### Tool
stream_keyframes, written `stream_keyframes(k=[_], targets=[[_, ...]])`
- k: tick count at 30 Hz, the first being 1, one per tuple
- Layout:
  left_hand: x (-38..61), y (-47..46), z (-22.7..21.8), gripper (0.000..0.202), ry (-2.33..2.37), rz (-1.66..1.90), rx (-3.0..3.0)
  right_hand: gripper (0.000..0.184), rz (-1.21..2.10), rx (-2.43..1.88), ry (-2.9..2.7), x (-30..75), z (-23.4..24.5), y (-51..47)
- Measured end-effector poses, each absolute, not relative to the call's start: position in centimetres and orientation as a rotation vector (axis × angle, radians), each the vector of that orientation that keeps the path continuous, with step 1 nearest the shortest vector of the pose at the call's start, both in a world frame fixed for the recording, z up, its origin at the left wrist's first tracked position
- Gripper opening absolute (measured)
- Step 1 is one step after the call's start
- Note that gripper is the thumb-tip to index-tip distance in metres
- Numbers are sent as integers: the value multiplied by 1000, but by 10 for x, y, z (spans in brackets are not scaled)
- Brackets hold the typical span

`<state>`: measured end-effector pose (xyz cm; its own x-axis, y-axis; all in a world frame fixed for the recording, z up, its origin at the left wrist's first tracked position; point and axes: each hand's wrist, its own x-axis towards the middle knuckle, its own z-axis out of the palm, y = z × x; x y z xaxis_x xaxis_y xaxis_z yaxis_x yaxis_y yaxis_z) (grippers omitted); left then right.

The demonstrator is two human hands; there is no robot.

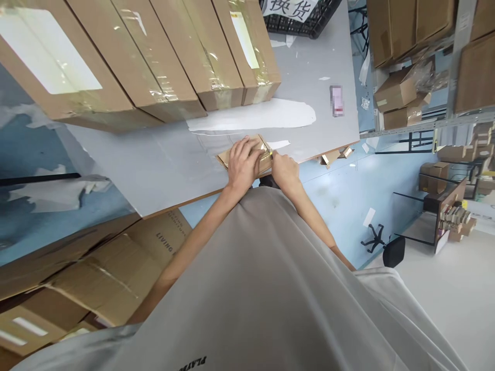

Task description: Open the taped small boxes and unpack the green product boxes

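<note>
At the near edge of the table [166, 165], a small box [264, 164] is lying; the left hand [243, 164] is pressing it, grip spread. The right hand [285, 170] is pinching a slim tool [270, 152] against it.

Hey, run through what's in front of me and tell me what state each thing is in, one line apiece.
Small carton: lying on the table, tape on top, partly covered.
Left hand: resting on the small carton, fingers spread.
Right hand: closed around a slim tool at the carton's right end.
Large cartons: taped, side by side.
Black crate: partly out of frame.
</note>
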<state>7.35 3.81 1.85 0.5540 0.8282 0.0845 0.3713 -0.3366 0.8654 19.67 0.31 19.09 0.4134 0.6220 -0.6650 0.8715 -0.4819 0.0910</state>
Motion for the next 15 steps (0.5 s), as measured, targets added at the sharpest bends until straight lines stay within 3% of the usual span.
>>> stream_keyframes(k=[15], targets=[[65, 35, 18, 25, 1066, 722, 1957, 55, -865, 2410, 1397, 267, 161, -29]])
